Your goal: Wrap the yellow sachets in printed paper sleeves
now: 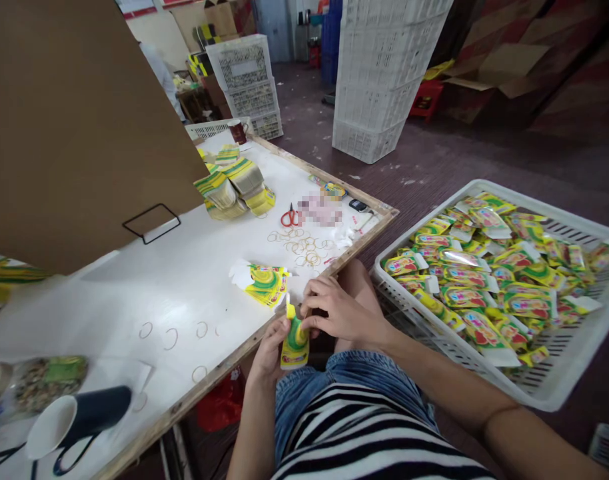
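Observation:
Over my lap, just past the table edge, my left hand [272, 350] grips a small yellow and green printed carton [295, 343] from its left side. Closed fingers of my right hand [334, 308] press against the carton's right side near its upper part. A flat, unfolded carton [264, 283] of the same print lies on the table just beyond my hands. To my right, a white plastic crate [484, 190] holds many folded cartons of this kind, several with white flaps sticking up.
Rubber bands [304, 248] and red-handled scissors [290, 215] lie on the white table [184, 293]. Bundled flat cartons [234, 183] stand farther back. A large cardboard sheet [84, 120] rises at left, near a dark mug [84, 413]. Stacked white crates [379, 73] stand on the floor.

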Motion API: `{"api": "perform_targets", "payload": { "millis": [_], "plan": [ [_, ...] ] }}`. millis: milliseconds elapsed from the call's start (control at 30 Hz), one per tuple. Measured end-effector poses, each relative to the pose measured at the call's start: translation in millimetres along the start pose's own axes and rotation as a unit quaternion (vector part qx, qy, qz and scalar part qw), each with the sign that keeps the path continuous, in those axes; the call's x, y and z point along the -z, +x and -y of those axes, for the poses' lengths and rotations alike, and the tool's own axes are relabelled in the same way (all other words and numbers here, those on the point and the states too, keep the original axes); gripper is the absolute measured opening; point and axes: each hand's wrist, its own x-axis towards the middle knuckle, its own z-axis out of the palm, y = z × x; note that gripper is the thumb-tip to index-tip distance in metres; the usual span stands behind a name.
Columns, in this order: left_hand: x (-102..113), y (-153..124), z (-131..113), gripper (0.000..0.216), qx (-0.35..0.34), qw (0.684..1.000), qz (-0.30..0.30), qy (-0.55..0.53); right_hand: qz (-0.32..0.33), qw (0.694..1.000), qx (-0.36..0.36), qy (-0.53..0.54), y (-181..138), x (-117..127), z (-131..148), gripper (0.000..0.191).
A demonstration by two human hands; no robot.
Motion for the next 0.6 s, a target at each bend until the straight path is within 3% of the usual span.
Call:
{"api": "perform_targets", "payload": {
  "millis": [133,267,367,500,600],
  "plan": [
    [-4.2,6.2,1.9,0.042,-0.069,0.995,-0.072,0.005,-0.124,0.982,-0.098,0.1,-5.0,-12.7,-0.2,0.041],
    [-9.3,12.1,7.8,0.045,-0.122,0.985,-0.115,0.04,-0.106,0.965,-0.162,0.175,-8.7,-25.4,-1.1,0.011],
    [-11.3,13.9,10.2,0.042,-0.139,0.975,-0.13,0.112,-0.139,0.957,-0.192,0.17,-9.5,-30.2,-4.8,0.021],
    [-15.6,9.7,6.1,0.051,-0.185,0.959,-0.128,0.173,-0.165,0.93,-0.227,0.236,-11.2,-29.8,-10.7,0.015],
    [-19.1,3.7,0.6,0.068,-0.202,0.961,-0.089,0.166,-0.189,0.92,-0.2,0.278,-13.9,-26.0,-12.5,0.037]
  ]
}}
